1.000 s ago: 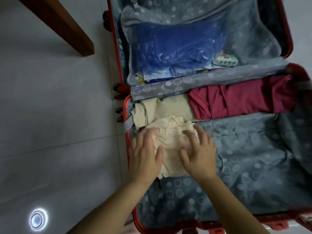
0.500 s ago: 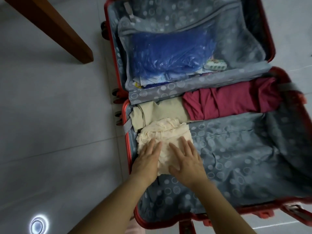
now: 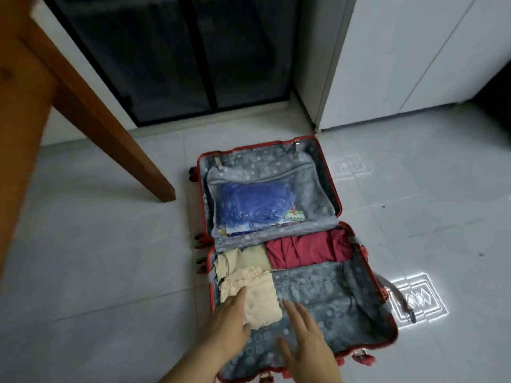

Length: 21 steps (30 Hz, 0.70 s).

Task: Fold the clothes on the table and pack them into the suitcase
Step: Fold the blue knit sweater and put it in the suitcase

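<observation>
Now | your left hand (image 3: 231,327) rests flat-fingered on the folded cream cloth garment (image 3: 260,297), near-left corner of the open red hard-shell suitcase (image 3: 211,297) | right hand (image 3: 304,338) spread, empty, just beside it | garment likely light, limp: support it under both folded edges.

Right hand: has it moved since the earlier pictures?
Yes. The right hand has left the cream garment, pulling back to the grey lining beside it.

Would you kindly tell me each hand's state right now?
Left hand: open, fingers straight over the cream garment.
Right hand: open, fingers spread above the suitcase lining, holding nothing.
</observation>
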Motion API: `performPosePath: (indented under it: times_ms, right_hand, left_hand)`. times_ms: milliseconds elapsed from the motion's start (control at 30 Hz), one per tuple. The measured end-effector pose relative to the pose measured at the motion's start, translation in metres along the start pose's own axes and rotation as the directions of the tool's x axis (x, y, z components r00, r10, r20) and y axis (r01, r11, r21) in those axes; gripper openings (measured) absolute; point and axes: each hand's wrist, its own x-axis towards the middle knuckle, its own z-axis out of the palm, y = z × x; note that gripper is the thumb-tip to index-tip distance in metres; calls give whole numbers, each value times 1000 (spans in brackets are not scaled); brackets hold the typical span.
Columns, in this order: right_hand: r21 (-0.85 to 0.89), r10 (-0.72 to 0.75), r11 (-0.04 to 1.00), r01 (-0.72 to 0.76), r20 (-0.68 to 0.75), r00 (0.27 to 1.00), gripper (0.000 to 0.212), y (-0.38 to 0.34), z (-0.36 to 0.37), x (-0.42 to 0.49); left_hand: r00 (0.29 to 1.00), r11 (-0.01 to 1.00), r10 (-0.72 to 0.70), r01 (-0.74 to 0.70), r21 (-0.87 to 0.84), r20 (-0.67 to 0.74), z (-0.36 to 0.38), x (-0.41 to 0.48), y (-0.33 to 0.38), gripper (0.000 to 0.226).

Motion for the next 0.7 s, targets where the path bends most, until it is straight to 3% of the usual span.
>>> performPosePath:
  times_ms: [200,333,467,600,700]
  right_hand:
    - [22,-80,996,81,-48,996,80,-89,-85,-40]
    - [-8,-226,974,227,-123,966,81,-172,-133,-58]
    - [-63,-364,931,359,-153,919,91,-248,-154,-64]
    - [-95,-471,882,462,-132,872,81,-320,-144,-71]
    - [-155,-526,845,513,-57,849,97,-365,-113,-70]
  left_hand:
    - [996,994,80,-83,-76,-43,-91,-92,67,59]
    - [964,974,135,-171,-148,-227,-161,-161,87,50]
    - [904,953,114,-217,-212,-411,-228,-211,70,49]
    - [856,942,64,-222,-253,-514,-285,-257,27,52]
    - [822,929,15,-222,-296,-570,-319,-288,-17,51]
